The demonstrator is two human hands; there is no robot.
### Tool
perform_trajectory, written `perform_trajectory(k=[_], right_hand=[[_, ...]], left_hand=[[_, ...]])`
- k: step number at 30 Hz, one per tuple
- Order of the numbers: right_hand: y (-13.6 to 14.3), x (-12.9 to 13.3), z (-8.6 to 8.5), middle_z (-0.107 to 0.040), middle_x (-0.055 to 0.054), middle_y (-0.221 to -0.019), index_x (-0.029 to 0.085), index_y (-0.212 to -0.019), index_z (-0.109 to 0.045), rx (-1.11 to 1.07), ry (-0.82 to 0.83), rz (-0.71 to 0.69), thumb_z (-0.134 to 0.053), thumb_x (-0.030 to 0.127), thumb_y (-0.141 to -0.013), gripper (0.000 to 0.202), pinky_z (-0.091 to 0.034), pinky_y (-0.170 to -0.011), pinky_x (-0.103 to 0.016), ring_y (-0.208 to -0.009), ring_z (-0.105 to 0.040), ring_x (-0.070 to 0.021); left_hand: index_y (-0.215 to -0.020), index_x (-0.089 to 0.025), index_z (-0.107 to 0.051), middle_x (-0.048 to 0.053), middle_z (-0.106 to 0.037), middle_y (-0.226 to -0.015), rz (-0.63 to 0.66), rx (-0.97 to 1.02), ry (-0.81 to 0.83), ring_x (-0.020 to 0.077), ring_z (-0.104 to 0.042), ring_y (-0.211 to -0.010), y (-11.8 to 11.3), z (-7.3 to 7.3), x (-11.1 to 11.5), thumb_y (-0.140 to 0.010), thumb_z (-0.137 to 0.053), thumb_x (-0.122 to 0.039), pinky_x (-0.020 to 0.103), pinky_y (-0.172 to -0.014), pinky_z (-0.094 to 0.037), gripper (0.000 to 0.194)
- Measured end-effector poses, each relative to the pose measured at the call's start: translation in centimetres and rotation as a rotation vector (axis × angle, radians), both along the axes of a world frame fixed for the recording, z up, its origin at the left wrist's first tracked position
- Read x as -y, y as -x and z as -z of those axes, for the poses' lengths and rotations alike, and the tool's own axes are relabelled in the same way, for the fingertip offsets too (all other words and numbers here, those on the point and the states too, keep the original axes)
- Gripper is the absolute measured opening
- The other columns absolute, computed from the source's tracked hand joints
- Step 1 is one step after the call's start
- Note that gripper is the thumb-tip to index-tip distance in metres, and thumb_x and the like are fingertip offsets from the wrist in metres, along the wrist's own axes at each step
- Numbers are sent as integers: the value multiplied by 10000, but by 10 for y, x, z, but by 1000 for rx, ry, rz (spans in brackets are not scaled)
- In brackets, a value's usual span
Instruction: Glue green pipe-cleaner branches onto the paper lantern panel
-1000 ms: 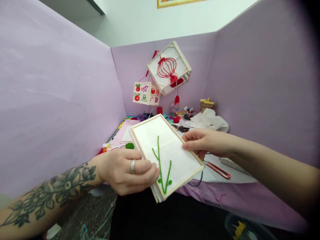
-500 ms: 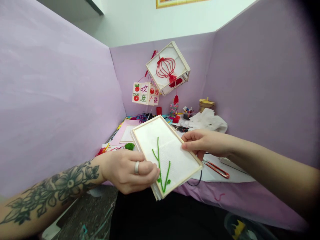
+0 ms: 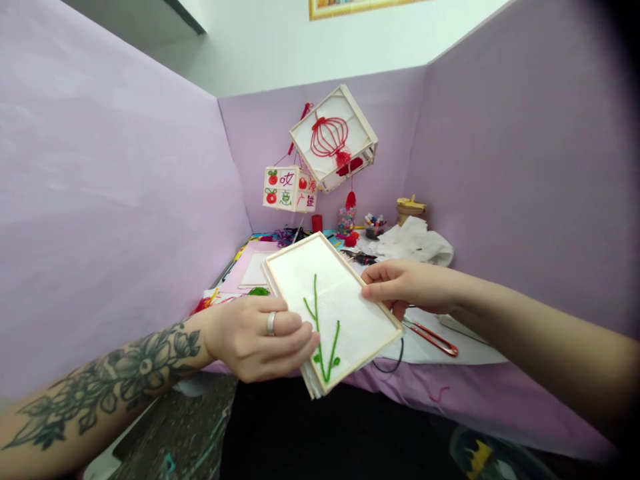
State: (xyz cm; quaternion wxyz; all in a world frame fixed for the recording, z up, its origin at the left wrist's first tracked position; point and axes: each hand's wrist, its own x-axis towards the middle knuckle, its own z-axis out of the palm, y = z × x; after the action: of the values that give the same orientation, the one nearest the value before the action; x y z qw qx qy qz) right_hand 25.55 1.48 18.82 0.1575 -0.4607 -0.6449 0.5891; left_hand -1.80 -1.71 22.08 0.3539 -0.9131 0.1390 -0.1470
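Frame (image 3: 345, 293), one: pale-edged, white-faced, tilted, held up before the worktop's near edge. Further pale edges show along its left side; whether it is one piece or a stack cannot be told. On its face, one green motif (image 3: 320, 340): two long stems, one side branch, two small leaves low down.

Hands, two. Left hand (image 3: 260, 341), one ring: fingers closed on the frame's left edge, tips over the face. Right hand (image 3: 400, 283): fingers gripping the right edge, thumb on the face.

Close by: snips (image 3: 435, 340), one, red, right of the frame; black cord (image 3: 401, 350), one; green yarn (image 3: 259, 291), one ball, partly behind the frame; white panel (image 3: 253, 271), one, lying flat at left.

Farther back: lanterns, two, hung up. Large lantern (image 3: 345, 110), tilted, with one red lantern motif; small lantern (image 3: 278, 187), lettered, two red fruits on its left face. Bead jar (image 3: 346, 223), one; red cylinder (image 3: 317, 223), one; pen tub (image 3: 375, 233), one; yellow-lidded pot (image 3: 412, 212), one; white sheeting (image 3: 415, 243), one crumpled heap.

Worktop (image 3: 467, 351): white on top, purple cloth (image 3: 425, 390) along the front, one red strand on it. Room: three purple screens (image 3: 320, 92), pale wall (image 3: 265, 50) behind, one gold-edged picture (image 3: 367, 8), cut off above.
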Motion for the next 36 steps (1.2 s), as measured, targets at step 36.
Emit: perform_trajectory(k=[36], right_hand=[[0, 2, 2, -622, -15, -723, 164, -837, -560, -16, -49, 71, -707, 410, -733, 305, -482, -467, -188, -585, -594, -113]], left_hand=[[-1128, -107, -632, 149, -687, -975, -341, 681, 337, 236, -587, -909, 10, 74, 25, -947, -311, -560, 371, -765, -467, 584]])
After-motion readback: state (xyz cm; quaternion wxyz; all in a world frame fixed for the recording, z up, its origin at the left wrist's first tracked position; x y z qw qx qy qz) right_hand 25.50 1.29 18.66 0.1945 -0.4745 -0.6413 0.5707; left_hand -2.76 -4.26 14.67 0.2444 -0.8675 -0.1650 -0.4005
